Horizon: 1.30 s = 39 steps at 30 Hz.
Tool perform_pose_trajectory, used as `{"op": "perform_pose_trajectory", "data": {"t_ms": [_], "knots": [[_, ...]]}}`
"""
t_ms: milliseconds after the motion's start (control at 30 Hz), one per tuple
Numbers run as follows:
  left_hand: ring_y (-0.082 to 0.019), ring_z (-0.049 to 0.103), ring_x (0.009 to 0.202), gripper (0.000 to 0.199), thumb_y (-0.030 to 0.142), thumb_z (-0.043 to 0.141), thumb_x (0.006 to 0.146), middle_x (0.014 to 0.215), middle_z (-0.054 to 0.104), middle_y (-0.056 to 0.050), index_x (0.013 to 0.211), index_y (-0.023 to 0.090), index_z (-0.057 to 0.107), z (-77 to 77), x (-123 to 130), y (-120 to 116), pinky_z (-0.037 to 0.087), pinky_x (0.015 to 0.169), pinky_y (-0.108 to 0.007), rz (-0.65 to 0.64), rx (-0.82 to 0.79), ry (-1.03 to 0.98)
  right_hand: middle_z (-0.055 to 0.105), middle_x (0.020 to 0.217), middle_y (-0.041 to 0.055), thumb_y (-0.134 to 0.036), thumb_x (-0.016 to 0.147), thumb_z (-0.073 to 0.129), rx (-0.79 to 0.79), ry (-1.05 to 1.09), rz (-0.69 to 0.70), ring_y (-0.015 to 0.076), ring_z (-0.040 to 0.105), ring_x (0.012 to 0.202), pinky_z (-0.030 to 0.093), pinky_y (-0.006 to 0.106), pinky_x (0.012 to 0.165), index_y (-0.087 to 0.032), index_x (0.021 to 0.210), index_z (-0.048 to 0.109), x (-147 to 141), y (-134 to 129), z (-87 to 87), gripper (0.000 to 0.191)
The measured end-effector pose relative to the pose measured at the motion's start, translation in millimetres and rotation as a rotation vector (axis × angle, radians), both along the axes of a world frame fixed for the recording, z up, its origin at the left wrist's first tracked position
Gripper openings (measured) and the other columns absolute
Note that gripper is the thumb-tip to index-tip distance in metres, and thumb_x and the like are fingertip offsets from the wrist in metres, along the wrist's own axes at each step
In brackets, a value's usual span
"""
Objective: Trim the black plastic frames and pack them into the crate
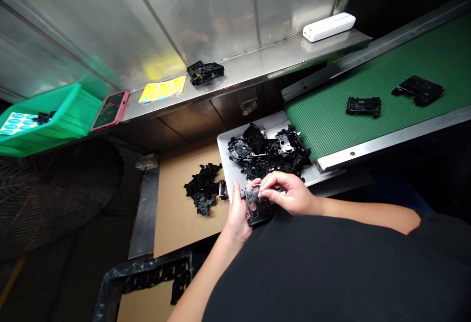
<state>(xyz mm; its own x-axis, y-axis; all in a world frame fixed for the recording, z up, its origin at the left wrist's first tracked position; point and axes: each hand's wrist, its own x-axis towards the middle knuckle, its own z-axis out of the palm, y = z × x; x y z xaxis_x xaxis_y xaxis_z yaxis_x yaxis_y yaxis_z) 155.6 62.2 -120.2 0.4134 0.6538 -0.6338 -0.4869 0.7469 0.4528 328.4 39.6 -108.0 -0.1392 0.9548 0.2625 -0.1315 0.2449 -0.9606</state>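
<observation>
At far left, the wire guard of a fan (51,199) sits low in the gloom, and above it a green plastic crate (47,121) holds a sheet of blue-dotted labels (18,123) and a small black part (44,117). Along the steel shelf (253,72) lie a phone in a pink case (110,110), a yellow label sheet (162,89), a black part (205,73) and a white oblong box (328,27).

Lower down, a cardboard sheet (176,229) carries a loose pile of black plastic pieces (202,187). The left hand (237,216) cradles a black plastic frame (259,209) from below, wrist bent, just off the corner of a white tray (270,122). The right hand (287,192) reaches across from the right, forearm nearly level, its fingers (272,187) pinching the frame's upper edge – hands together, both clamped on it, though the pinched spot looks partly hidden. A heap of black parts (268,150) fills the tray – beyond it, a green conveyor belt (353,121) carries two more black parts (363,106) (417,90).
</observation>
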Motion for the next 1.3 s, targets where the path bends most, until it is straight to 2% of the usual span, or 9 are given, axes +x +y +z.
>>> {"op": "perform_pose_trajectory", "data": {"t_ms": [67, 133, 300, 433, 667, 900, 1133, 1300], "knots": [[-0.032, 0.074, 0.117, 0.059, 0.070, 0.043, 0.100, 0.120, 0.078, -0.013, 0.109, 0.021, 0.073, 2.0, 0, -1, 0.061, 0.101, -0.046, -0.004, 0.000, -0.015, 0.078, 0.093, 0.0056, -0.025, 0.095, 0.074, 0.083, -0.063, 0.066, 0.0197, 0.075, 0.091, 0.060, 0.039, 0.096, -0.019, 0.094, 0.074, -2, 1, 1.3, 0.006], [-0.030, 0.072, 0.121, 0.058, 0.070, 0.041, 0.100, 0.130, 0.075, -0.013, 0.104, 0.021, 0.073, 4.5, 1, -1, 0.059, 0.106, -0.043, -0.001, -0.013, -0.029, 0.080, 0.089, 0.0051, -0.023, 0.095, 0.073, 0.110, -0.092, 0.137, 0.0193, 0.075, 0.087, 0.058, 0.042, 0.103, -0.017, 0.092, 0.074, -4, 2, 1.7, 0.006], [-0.033, 0.072, 0.123, 0.057, 0.067, 0.043, 0.101, 0.138, 0.073, -0.014, 0.105, 0.018, 0.072, 10.2, 4, 0, 0.056, 0.110, -0.049, 0.012, -0.052, 0.013, 0.080, 0.090, 0.0073, -0.024, 0.094, 0.074, 0.066, -0.153, 0.179, 0.0206, 0.075, 0.087, 0.061, 0.035, 0.088, -0.016, 0.090, 0.076, -8, 2, 0.0, 0.009], [-0.033, 0.071, 0.125, 0.057, 0.067, 0.042, 0.102, 0.139, 0.072, -0.015, 0.101, 0.018, 0.071, 10.9, 6, 0, 0.055, 0.112, -0.048, 0.016, -0.047, 0.014, 0.080, 0.089, 0.0063, -0.025, 0.093, 0.075, 0.027, -0.177, 0.174, 0.0205, 0.074, 0.085, 0.060, 0.033, 0.082, -0.017, 0.088, 0.076, -8, 1, -1.7, 0.010], [-0.032, 0.071, 0.126, 0.057, 0.066, 0.039, 0.103, 0.134, 0.075, -0.015, 0.096, 0.020, 0.071, 10.7, 6, 2, 0.054, 0.114, -0.047, 0.010, -0.049, 0.021, 0.079, 0.089, 0.0045, -0.027, 0.094, 0.074, 0.004, -0.187, 0.173, 0.0214, 0.074, 0.087, 0.060, 0.035, 0.086, -0.020, 0.088, 0.075, -11, 2, -3.4, 0.010], [-0.033, 0.070, 0.127, 0.056, 0.063, 0.036, 0.104, 0.126, 0.078, -0.014, 0.096, 0.021, 0.071, 13.6, 5, 4, 0.055, 0.114, -0.049, 0.008, -0.061, 0.040, 0.079, 0.088, 0.0048, -0.027, 0.095, 0.072, 0.095, -0.215, 0.174, 0.0207, 0.073, 0.085, 0.061, 0.035, 0.084, -0.020, 0.088, 0.074, -14, 4, -5.0, 0.010], [-0.033, 0.075, 0.116, 0.052, 0.063, 0.040, 0.103, 0.113, 0.079, -0.016, 0.104, 0.020, 0.069, 6.7, 4, 4, 0.062, 0.102, -0.051, 0.009, -0.098, 0.088, 0.079, 0.086, 0.0059, -0.022, 0.095, 0.070, 0.223, -0.341, 0.167, 0.0213, 0.072, 0.080, 0.059, 0.035, 0.079, -0.020, 0.088, 0.072, -18, 3, -7.3, 0.008], [-0.032, 0.076, 0.109, 0.051, 0.067, 0.044, 0.101, 0.107, 0.079, -0.014, 0.103, 0.022, 0.069, 3.1, 5, 0, 0.065, 0.093, -0.049, -0.014, -0.108, 0.131, 0.078, 0.081, 0.0040, -0.020, 0.096, 0.068, 0.226, -0.368, 0.188, 0.0193, 0.069, 0.075, 0.059, 0.038, 0.087, -0.019, 0.086, 0.071, -22, 2, -9.5, 0.011]]}}
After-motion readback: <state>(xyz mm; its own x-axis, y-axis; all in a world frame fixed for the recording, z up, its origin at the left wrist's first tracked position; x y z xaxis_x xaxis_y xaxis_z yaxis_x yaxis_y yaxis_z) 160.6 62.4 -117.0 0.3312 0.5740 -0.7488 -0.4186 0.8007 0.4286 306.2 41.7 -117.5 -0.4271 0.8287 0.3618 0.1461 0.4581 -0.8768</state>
